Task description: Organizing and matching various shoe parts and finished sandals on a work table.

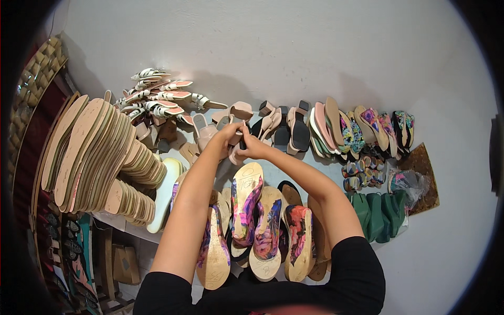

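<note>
Pale grey flooring fills the view, with footwear parts spread across it. Nearest the person, four tan wedge soles with multicoloured floral straps lie side by side, toes pointing away, probably so each can be picked up in turn. Beyond their toes, both hands meet over one pale pink slip-on sandal: the left hand is closed around its upper end, while the right hand pinches its lower part, seemingly steadying it for close work, with a small dark thing between the fingers that cannot be made out. Left of this sandal, a leaning fan of flat tan cardboard insoles stands on edge, too tightly packed to count; standing them on edge likely saves floor space. Further off and left of the sandal, a heap of white and coral strappy sandals is piled loosely. Right of the sandal, about three black-lined sandals lead into a row of colourful printed sandals standing on edge, and at least three green wedge heels sit nearer.
</note>
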{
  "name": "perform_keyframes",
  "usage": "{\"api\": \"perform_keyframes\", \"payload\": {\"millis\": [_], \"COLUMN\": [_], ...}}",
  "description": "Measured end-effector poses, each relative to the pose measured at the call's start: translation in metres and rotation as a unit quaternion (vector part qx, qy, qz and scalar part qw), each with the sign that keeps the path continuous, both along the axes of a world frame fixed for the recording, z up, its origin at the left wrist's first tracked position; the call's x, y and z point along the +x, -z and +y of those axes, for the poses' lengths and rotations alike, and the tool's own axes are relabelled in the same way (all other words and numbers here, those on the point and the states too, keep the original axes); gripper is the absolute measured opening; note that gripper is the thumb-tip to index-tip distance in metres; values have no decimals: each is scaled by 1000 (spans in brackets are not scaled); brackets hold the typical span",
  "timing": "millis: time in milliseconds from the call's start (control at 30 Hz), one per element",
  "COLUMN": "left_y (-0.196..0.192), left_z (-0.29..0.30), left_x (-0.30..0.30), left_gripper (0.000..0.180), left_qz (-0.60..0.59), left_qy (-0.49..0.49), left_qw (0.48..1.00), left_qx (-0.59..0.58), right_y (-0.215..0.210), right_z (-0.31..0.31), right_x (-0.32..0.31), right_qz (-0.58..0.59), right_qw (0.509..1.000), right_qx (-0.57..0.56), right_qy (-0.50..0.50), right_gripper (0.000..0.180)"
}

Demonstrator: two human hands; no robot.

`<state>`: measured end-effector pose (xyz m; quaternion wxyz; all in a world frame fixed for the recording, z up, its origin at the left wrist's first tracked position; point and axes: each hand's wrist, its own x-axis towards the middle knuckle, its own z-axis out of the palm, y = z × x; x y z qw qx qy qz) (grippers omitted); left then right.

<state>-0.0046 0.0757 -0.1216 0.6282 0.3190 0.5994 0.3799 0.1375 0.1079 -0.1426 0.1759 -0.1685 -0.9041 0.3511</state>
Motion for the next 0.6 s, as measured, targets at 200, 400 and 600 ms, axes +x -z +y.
{"api": "perform_keyframes", "payload": {"millis": [200,400,600], "left_y": [8,0,-33], "left_z": [16,2,-16], "left_x": [-5,-24,-34], "left_gripper": [44,43,40], "left_qz": [92,31,135], "left_qy": [-44,-1,-147], "left_qw": [994,998,976], "left_qx": [-49,48,87], "right_y": [4,5,-3], "right_z": [8,-2,14], "right_x": [13,-1,-17], "right_qz": [69,63,144], "right_qw": [995,967,953], "right_qx": [-43,-244,-267], "right_qy": [-59,-46,-21], "right_gripper": [76,74,59]}}
